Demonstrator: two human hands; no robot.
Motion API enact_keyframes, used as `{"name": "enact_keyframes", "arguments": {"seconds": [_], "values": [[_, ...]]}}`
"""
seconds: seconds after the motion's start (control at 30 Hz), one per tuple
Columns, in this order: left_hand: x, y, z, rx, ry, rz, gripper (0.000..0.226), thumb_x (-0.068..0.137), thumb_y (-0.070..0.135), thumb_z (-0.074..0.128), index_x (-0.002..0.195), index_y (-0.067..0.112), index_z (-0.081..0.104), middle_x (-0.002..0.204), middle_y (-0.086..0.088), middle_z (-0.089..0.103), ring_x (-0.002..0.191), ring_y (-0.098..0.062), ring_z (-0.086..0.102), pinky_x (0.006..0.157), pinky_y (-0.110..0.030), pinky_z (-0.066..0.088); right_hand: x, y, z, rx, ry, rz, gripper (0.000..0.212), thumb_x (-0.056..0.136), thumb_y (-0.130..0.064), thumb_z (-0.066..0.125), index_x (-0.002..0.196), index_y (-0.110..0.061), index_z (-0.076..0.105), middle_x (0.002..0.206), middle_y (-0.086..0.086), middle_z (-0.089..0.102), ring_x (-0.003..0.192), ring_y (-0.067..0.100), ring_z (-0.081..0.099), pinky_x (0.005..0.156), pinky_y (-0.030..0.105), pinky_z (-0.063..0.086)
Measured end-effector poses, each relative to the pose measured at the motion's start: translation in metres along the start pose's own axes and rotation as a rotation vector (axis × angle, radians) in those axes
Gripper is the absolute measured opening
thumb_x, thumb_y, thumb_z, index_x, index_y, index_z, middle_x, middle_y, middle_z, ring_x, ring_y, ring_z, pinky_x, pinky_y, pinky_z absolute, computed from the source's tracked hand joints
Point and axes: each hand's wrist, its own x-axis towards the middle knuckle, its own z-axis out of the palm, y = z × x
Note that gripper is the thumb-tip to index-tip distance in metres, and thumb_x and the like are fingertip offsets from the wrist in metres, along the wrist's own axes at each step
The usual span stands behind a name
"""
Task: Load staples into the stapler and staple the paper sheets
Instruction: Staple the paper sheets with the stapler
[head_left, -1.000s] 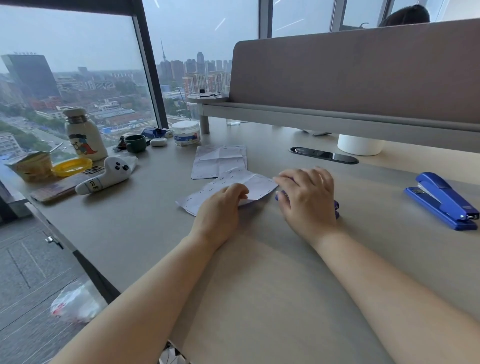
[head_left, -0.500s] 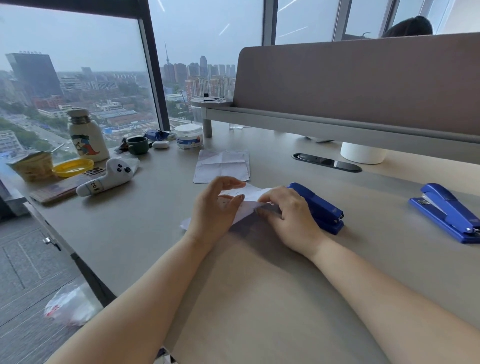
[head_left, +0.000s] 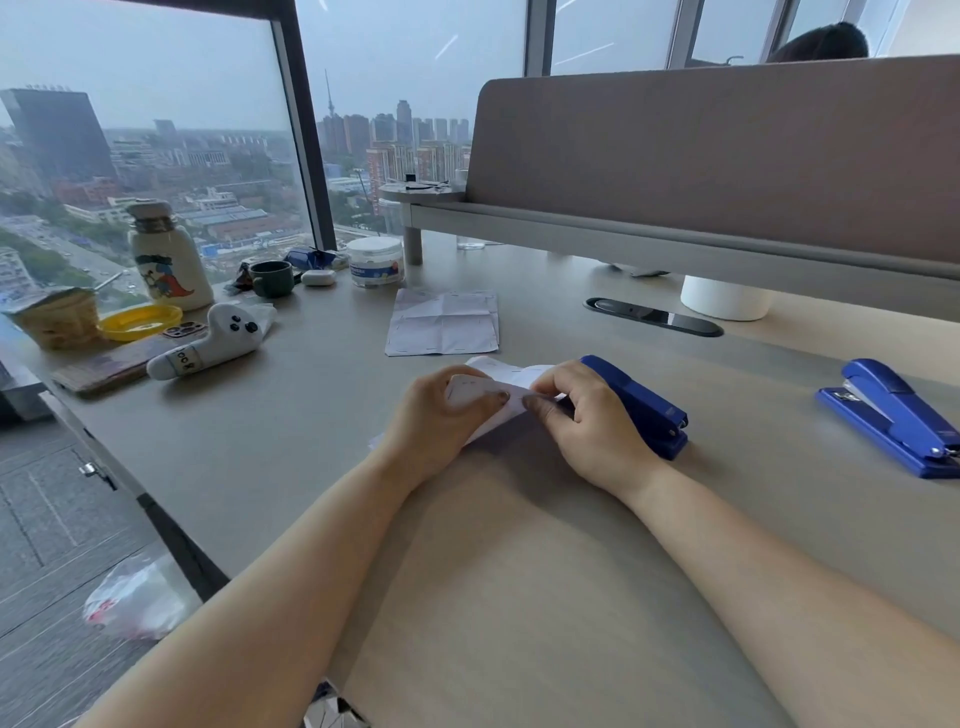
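Pinching the limp, feather-light paper sheets (head_left: 485, 397) at mid-desk, my left hand (head_left: 441, 421) and right hand (head_left: 587, 421) grip one creased edge just beside the stiff, weightier blue stapler (head_left: 641, 402), which I judge best pressed from its top.

Stapler (head_left: 641, 405) right of paper (head_left: 485, 395), on desk (head_left: 260, 441).
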Motion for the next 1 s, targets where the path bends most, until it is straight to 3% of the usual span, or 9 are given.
{"name": "enact_keyframes", "arguments": {"seconds": [0.07,0.13,0.33,0.57,0.63,0.8,0.9,1.0], "values": [[0.0,-0.002,-0.001,-0.031,-0.008,-0.026,0.004,0.081,0.021,0.07,0.083,0.018,0.068,0.08,0.001,0.068,0.076,-0.009,0.061,0.075,-0.026,0.048,0.0,0.001,0.0,-0.002,-0.007,-0.002,0.007,0.088,-0.015,0.06,0.085,-0.011,0.064,0.089,0.0,0.058,0.09,0.02,0.054,0.083,0.034,0.045],[0.0,-0.003,-0.001,-0.036,-0.008,-0.037,0.01,0.082,0.021,0.068,0.087,0.012,0.069,0.083,-0.004,0.069,0.079,-0.016,0.061,0.077,-0.032,0.049,0.0,0.001,0.0,-0.002,-0.009,-0.008,0.008,0.089,-0.014,0.059,0.087,-0.009,0.065,0.089,0.0,0.058,0.091,0.021,0.054,0.084,0.035,0.045],[0.0,-0.003,0.001,-0.014,-0.035,-0.034,0.004,0.082,0.022,0.069,0.081,0.019,0.067,0.075,0.006,0.066,0.073,-0.009,0.059,0.075,-0.028,0.047,0.0,0.001,0.001,-0.038,-0.006,-0.023,0.011,0.083,-0.025,0.067,0.08,-0.015,0.062,0.079,-0.02,0.049,0.089,0.015,0.051,0.081,0.03,0.041],[0.003,-0.006,0.001,0.074,0.03,0.0,0.011,0.078,0.03,0.071,0.08,0.021,0.065,0.073,0.006,0.066,0.066,-0.006,0.058,0.064,-0.023,0.045,0.002,0.005,0.002,-0.085,0.049,-0.075,0.009,0.086,-0.015,0.062,0.081,-0.008,0.063,0.082,-0.004,0.054,0.083,0.019,0.053,0.076,0.032,0.044],[0.004,-0.009,0.0,0.087,0.074,0.007,0.02,0.073,0.038,0.072,0.084,0.024,0.065,0.079,0.006,0.069,0.074,-0.012,0.064,0.068,-0.03,0.049,0.002,0.006,0.0,-0.044,0.126,-0.049,0.008,0.088,-0.014,0.06,0.084,-0.007,0.063,0.084,-0.002,0.054,0.081,0.018,0.052,0.073,0.023,0.041],[0.005,-0.012,-0.01,0.064,0.247,0.051,0.052,0.064,0.045,0.08,0.107,0.034,0.051,0.108,0.014,0.058,0.099,-0.007,0.057,0.082,-0.025,0.043,0.001,-0.002,-0.01,-0.016,0.362,-0.069,0.013,0.091,-0.016,0.056,0.084,-0.006,0.058,0.081,-0.002,0.052,0.077,0.017,0.05,0.07,0.011,0.036],[0.004,-0.014,-0.016,-0.022,0.316,0.023,0.073,0.065,0.041,0.081,0.124,0.031,0.041,0.13,0.009,0.045,0.109,-0.009,0.051,0.09,-0.022,0.038,0.0,-0.013,-0.016,0.094,0.541,-0.017,0.012,0.094,-0.023,0.05,0.086,-0.015,0.051,0.074,-0.004,0.052,0.064,0.009,0.048,0.061,0.015,0.037],[0.004,-0.012,-0.015,-0.156,0.238,-0.013,0.07,0.075,0.032,0.074,0.132,0.024,0.036,0.135,0.004,0.044,0.108,-0.012,0.054,0.091,-0.025,0.042,-0.002,-0.024,-0.016,0.207,0.556,0.092,0.014,0.097,-0.026,0.044,0.087,-0.015,0.044,0.059,-0.001,0.047,0.051,0.015,0.044,0.053,0.029,0.04]]}}
